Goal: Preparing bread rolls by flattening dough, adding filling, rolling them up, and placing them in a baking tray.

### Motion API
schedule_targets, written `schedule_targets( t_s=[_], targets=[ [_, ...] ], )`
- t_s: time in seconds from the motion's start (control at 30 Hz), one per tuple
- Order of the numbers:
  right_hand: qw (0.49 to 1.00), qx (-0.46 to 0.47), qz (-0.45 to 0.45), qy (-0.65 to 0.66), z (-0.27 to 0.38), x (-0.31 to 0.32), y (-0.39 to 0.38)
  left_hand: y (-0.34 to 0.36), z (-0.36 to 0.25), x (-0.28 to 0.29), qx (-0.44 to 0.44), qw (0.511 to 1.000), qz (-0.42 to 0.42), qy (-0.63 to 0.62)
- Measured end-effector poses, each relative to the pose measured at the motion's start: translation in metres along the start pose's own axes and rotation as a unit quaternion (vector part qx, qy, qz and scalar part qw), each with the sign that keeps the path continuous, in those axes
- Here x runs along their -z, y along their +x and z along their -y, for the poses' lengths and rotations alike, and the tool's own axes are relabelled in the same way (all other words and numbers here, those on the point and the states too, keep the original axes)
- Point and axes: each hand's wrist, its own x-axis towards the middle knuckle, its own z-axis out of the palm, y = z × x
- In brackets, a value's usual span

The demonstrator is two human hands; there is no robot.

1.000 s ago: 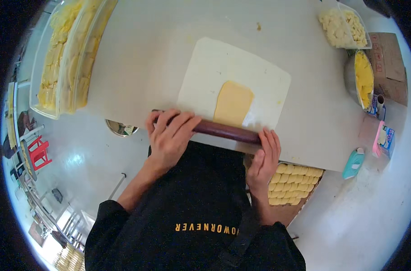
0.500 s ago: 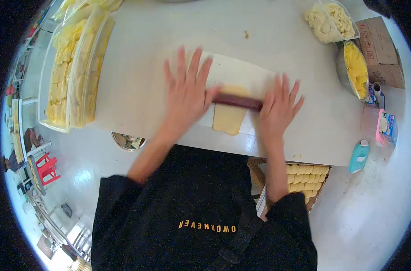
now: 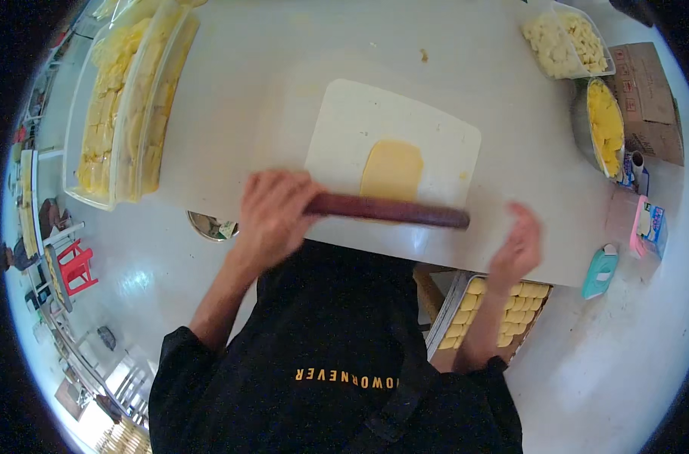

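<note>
My left hand is closed around the left end of a dark reddish-brown rolling pin. The pin lies crosswise over the near part of a flat yellow dough sheet, hiding most of its near edge. Beneath the dough is a white board with rounded corners, near the front edge of the table. My right hand is off the pin, to the right of its free end. Its fingers are loosely bent and slightly blurred, and nothing shows in them.
Clear tubs of yellow blocks stand at the left. At the right are a tub of pale pieces, a metal bowl of yellow filling, a cardboard box and a teal object. A tray of dough pieces sits below the table edge.
Both flat hands were on the pin over the dough's middle. The pin is now nearer me, my left hand has closed round its end, and my right hand has moved off rightward.
</note>
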Motion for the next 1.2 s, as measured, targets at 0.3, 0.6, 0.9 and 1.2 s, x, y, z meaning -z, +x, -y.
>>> schedule_targets(
  t_s=[0.3,0.6,0.9,1.2],
  targets=[
    [0.945,0.001,-0.044,-0.325,-0.208,0.117,0.177,0.065,0.108,-0.007,0.108,0.984,-0.098,0.102],
    [0.926,-0.139,0.095,-0.337,-0.174,0.111,0.229,0.064,0.147,0.006,0.115,0.978,-0.067,0.163],
    [0.843,-0.092,0.248,-0.468,-0.179,0.092,0.298,0.043,0.127,0.001,0.13,0.975,-0.082,0.162],
    [0.853,0.003,0.221,-0.473,-0.189,0.108,0.289,0.024,0.105,-0.008,0.182,0.951,-0.104,0.229]
  ],
)
